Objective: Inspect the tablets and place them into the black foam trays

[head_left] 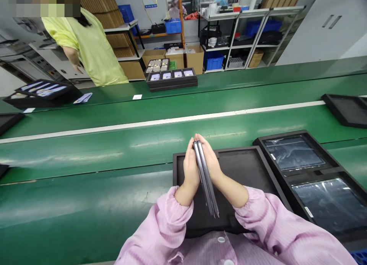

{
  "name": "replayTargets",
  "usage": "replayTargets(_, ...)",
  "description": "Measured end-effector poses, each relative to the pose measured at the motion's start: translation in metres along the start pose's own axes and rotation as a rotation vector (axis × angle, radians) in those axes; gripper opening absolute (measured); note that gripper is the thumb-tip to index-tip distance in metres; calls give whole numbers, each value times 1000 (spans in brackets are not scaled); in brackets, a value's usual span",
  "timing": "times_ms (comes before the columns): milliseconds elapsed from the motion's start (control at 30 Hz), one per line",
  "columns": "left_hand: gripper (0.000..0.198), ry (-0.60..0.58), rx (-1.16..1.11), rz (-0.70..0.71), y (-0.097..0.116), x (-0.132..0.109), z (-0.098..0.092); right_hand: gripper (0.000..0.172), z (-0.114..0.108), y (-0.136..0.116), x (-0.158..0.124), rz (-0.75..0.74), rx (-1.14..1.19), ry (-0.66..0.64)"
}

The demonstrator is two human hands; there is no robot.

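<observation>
The left hand and right hand lie flat against either side of two thin dark slabs, gripping them on edge together over a black tray. Just to its right, a divided tray bears two film-covered panels. Beyond, a white strip crosses the green surface; farther, pale cards sit in stacked trays, with a person in yellow-green behind.
</observation>
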State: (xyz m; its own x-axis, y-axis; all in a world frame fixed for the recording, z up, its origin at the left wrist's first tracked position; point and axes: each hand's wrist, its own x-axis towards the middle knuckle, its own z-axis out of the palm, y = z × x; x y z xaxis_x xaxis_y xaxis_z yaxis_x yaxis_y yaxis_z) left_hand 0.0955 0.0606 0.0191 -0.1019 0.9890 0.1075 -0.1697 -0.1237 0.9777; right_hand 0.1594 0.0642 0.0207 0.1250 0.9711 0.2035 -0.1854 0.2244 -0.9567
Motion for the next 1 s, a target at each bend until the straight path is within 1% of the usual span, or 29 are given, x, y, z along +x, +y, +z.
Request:
replayTargets(100,56,-1,50,61,-22,-14,-11,56,-13,21,-23,-8,-76,-16)
replayTargets(133,58,-5,79,121,-24,-16,-14,57,-17,25,-29,-17,-96,-16)
replayTargets(200,65,-65,171,312,-20,-14,-17,55,-25,24,-37,-33,-114,-12)
replayTargets(267,72,-182,292,493,-7,-3,-18,53,-31,14,-37,14,-114,-53)
replayTargets(300,76,-234,350,541,1,4,-18,52,-34,7,-34,57,-108,-83)
replayTargets(367,81,-280,416,536,13,19,-15,48,-40,-6,-26,135,-108,-126)
replayTargets(433,79,-266,432,496,18,30,-12,41,-48,-16,-19,183,-115,-135)
replayTargets(500,73,-227,431,468,16,37,-11,38,-59,-24,-15,234,-107,-141)
replayTargets(567,69,-173,438,442,11,42,-13,41,-72,-31,-14,289,-72,-163)
replayTargets(667,66,-92,464,405,4,47,-20,44,-90,-45,-15,360,-3,-245)
replayTargets(733,64,-50,488,385,3,50,-24,44,-98,-55,-14,391,3,-295)
replayTargets(833,63,-12,523,368,4,52,-27,41,-102,-64,-9,411,-27,-319)
replayTargets(1000,66,6,560,361,7,51,-25,36,-97,-69,3,457,-106,-379)
